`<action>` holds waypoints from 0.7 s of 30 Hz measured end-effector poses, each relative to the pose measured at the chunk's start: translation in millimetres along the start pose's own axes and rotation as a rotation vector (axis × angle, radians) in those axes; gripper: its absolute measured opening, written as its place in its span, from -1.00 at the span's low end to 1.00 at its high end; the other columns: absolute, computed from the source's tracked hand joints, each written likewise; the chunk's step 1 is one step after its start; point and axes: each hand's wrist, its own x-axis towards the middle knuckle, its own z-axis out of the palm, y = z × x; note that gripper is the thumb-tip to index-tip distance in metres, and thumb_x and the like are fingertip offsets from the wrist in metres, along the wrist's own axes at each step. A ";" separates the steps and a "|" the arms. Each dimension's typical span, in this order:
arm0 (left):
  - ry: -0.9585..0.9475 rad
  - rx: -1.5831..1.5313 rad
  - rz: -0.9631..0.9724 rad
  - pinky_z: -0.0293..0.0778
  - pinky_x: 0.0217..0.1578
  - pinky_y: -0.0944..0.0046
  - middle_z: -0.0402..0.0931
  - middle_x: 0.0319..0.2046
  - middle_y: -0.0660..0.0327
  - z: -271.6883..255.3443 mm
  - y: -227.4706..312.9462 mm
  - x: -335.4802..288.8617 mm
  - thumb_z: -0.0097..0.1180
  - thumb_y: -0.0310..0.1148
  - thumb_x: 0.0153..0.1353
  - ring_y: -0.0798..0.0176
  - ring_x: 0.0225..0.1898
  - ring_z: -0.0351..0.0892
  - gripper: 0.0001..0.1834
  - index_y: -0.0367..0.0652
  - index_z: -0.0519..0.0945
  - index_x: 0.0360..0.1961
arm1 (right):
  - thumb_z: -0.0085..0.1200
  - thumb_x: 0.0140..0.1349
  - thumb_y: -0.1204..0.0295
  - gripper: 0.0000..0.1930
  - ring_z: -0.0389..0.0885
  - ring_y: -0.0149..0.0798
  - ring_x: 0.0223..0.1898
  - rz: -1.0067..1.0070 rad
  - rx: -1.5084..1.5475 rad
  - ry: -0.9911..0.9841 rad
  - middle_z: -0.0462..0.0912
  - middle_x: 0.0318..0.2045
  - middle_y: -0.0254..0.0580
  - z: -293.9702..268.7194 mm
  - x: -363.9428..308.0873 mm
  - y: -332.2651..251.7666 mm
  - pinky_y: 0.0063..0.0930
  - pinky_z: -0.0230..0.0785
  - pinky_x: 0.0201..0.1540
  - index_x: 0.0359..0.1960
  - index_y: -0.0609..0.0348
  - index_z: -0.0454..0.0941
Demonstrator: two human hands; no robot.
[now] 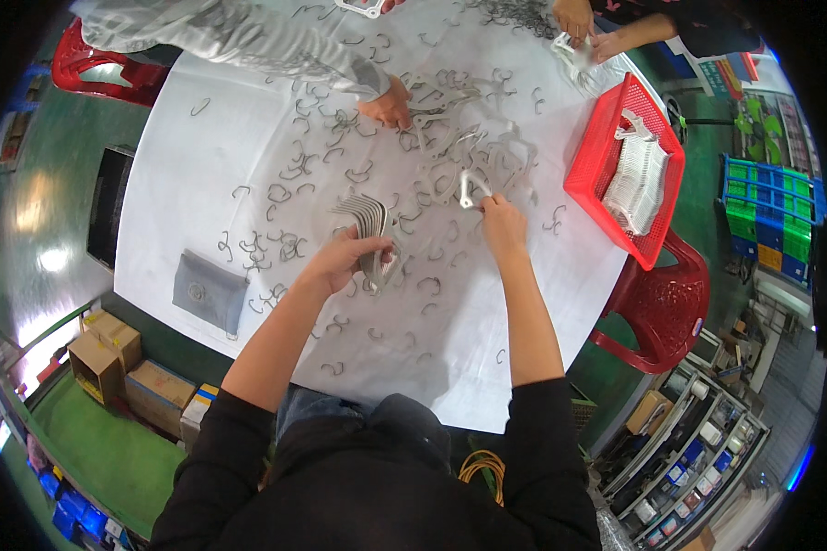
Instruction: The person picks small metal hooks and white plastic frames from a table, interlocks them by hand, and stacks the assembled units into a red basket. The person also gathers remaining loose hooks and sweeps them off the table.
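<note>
My left hand is closed round a fanned stack of thin, flat metal plates, held above the near middle of the table. To its right, my right hand pinches a single flat, light metal frame piece by its near end. That piece is at the near edge of a loose pile of similar metal frame pieces. Scattered around both hands lie many small dark curved strips.
A white-covered table fills the middle. At right stands a red basket holding stacked plates. A grey pouch lies at left. Across the table, one person's hand touches the pile; another's hands hold a piece. A red chair is at right.
</note>
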 end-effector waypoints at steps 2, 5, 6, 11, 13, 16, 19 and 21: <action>-0.017 -0.023 -0.010 0.48 -0.27 0.32 0.54 -0.34 0.19 -3.3 4.0 -1.6 0.20 -0.36 0.12 0.33 -0.35 0.55 -0.70 -0.17 0.43 -0.14 | -0.03 0.08 0.52 -0.87 0.56 -0.16 -0.21 -0.128 0.102 0.112 0.54 -0.27 -0.28 -21.4 -21.2 -11.3 -0.28 0.42 -0.27 -0.33 0.09 0.53; -0.040 -0.064 -0.023 0.48 -0.26 0.33 0.54 -0.32 0.18 -5.4 8.4 -4.4 0.19 -0.32 0.14 0.33 -0.33 0.55 -0.65 -0.16 0.43 -0.08 | -0.01 0.07 0.51 -0.90 0.54 -0.26 -0.25 -0.457 0.105 0.273 0.53 -0.27 -0.33 -62.4 -48.3 -32.4 -0.40 0.40 -0.31 -0.39 0.07 0.54; -0.050 -0.079 -0.024 0.48 -0.26 0.33 0.54 -0.31 0.17 -4.8 9.3 -5.4 0.19 -0.31 0.14 0.33 -0.33 0.55 -0.64 -0.16 0.43 -0.06 | 0.01 0.06 0.49 -0.89 0.54 -0.28 -0.25 -0.538 0.135 0.324 0.53 -0.26 -0.36 -73.9 -53.1 -41.0 -0.42 0.39 -0.32 -0.37 0.04 0.55; -0.137 -0.128 -0.068 0.48 -0.23 0.31 0.52 -0.24 0.21 12.5 7.3 -9.6 0.03 -0.10 0.25 0.31 -0.23 0.53 -0.58 -0.15 0.43 0.01 | 0.07 -0.08 0.47 -0.70 0.53 -0.32 -0.30 -0.838 0.298 0.486 0.53 -0.20 -0.41 -101.2 -67.6 -87.0 -0.49 0.41 -0.35 -0.23 -0.05 0.62; -0.160 -0.197 -0.074 0.47 -0.20 0.28 0.51 -0.21 0.22 19.1 6.1 -13.5 -0.06 -0.01 0.29 0.30 -0.20 0.52 -0.55 -0.14 0.43 0.01 | 0.10 -0.11 0.49 -0.66 0.53 -0.31 -0.28 -0.871 0.425 0.501 0.51 -0.15 -0.42 -97.8 -66.2 -101.0 -0.49 0.43 -0.32 -0.20 -0.06 0.63; -0.194 -0.269 -0.018 0.47 -0.19 0.26 0.51 -0.22 0.24 24.7 6.4 -18.5 -0.15 0.09 0.30 0.29 -0.22 0.52 -0.51 -0.10 0.45 -0.04 | 0.10 -0.13 0.57 -0.57 0.52 -0.24 -0.12 -0.860 0.483 0.358 0.49 -0.07 -0.37 -90.3 -58.9 -104.9 -0.43 0.47 -0.16 -0.12 -0.06 0.60; -0.283 -0.190 -0.033 0.48 -0.22 0.30 0.51 -0.25 0.25 19.1 11.7 -21.4 -0.15 0.08 0.30 0.31 -0.28 0.53 -0.52 -0.10 0.46 -0.04 | 0.02 -0.05 0.59 -0.57 0.49 -0.23 -0.02 -0.837 0.523 0.251 0.49 -0.02 -0.34 -79.5 -52.5 -102.8 -0.40 0.44 -0.07 -0.07 -0.06 0.56; -0.210 -0.138 -0.038 0.48 -0.24 0.33 0.51 -0.27 0.25 15.5 11.0 -22.3 -0.10 0.04 0.30 0.32 -0.32 0.52 -0.55 -0.11 0.46 -0.05 | -0.02 -0.02 0.61 -0.56 0.48 -0.23 0.01 -0.837 0.523 0.215 0.48 -0.01 -0.31 -70.3 -51.9 -98.8 -0.38 0.43 -0.04 -0.04 -0.06 0.53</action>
